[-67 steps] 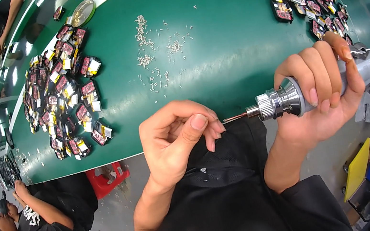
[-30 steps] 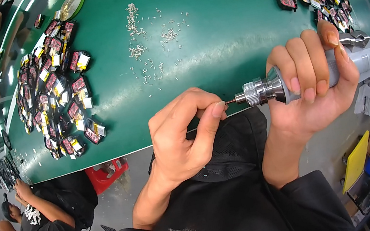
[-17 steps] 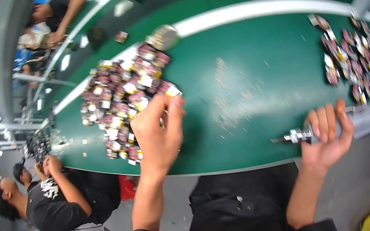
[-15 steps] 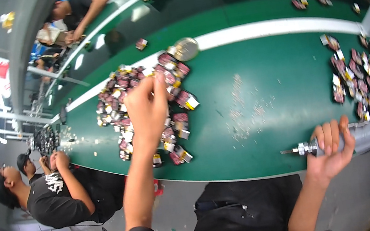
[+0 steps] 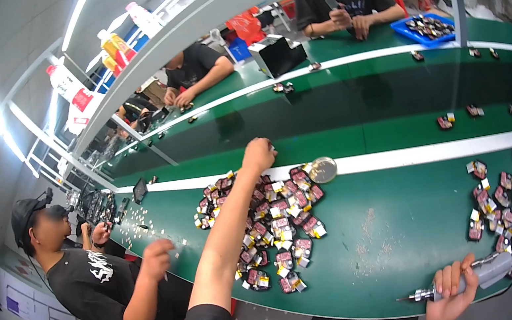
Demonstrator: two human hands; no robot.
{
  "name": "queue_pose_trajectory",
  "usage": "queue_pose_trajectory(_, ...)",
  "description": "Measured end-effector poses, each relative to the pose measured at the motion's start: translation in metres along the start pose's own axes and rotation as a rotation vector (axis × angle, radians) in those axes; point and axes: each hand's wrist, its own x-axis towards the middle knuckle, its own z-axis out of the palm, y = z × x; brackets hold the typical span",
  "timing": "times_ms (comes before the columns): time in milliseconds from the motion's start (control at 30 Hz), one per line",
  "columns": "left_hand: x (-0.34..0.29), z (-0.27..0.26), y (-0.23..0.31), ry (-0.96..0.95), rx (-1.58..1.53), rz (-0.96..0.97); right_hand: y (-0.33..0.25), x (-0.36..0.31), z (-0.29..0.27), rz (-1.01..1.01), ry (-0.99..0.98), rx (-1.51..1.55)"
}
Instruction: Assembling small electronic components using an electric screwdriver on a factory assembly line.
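Note:
My left hand (image 5: 259,157) reaches past the white rail over the green conveyor belt. Its fingers are bent closed around something mostly hidden; only a small dark bit shows at the fingertips. Below that forearm spreads a heap of small black-and-pink electronic modules (image 5: 277,209) with white and yellow tabs. At the lower right, my right hand (image 5: 454,289) wraps round a grey electric screwdriver (image 5: 493,270), its bit pointing left just above the tabletop. Small pale screws (image 5: 371,245) lie scattered between the heap and the screwdriver.
A second group of modules (image 5: 507,204) lies at the right. A round shallow dish (image 5: 322,169) sits against the white rail (image 5: 403,155). More modules (image 5: 445,122) rest on the belt. A co-worker (image 5: 96,272) sits close on my left; others work across the belt, near a blue tray (image 5: 407,35).
The view has tilted upward. My left hand has moved from above the heap out over the belt, where a lone module lay. My right hand still holds the screwdriver.

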Motion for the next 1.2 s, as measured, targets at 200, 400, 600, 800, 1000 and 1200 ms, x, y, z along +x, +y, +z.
queue_pose_trajectory(200, -0.070, -0.039, 0.159, -0.121, -0.357, 0.517, -0.005, -0.008, 0.002, 0.025, 0.063, 0.053)
queue_pose_trajectory(400, -0.210, -0.058, 0.261, -0.385, -0.559, 0.958, -0.004, -0.008, 0.006, 0.057, 0.023, 0.028)
queue_pose_trajectory(600, -0.239, -0.034, 0.278, -0.368, -0.619, 0.984, -0.020, -0.035, -0.004, 0.083, -0.013, -0.015)
queue_pose_trajectory(800, -0.235, -0.037, 0.287, -0.399, -0.677, 0.954, -0.022, -0.054, -0.012, 0.129, -0.062, -0.050)
queue_pose_trajectory(1000, -0.243, -0.029, 0.290, -0.210, -0.507, 1.106, 0.005, -0.070, -0.008, 0.217, 0.035, -0.019)
queue_pose_trajectory(1200, -0.254, -0.025, 0.287, 0.073, -0.421, 1.229, 0.017, -0.073, -0.008, 0.179, 0.078, -0.162)
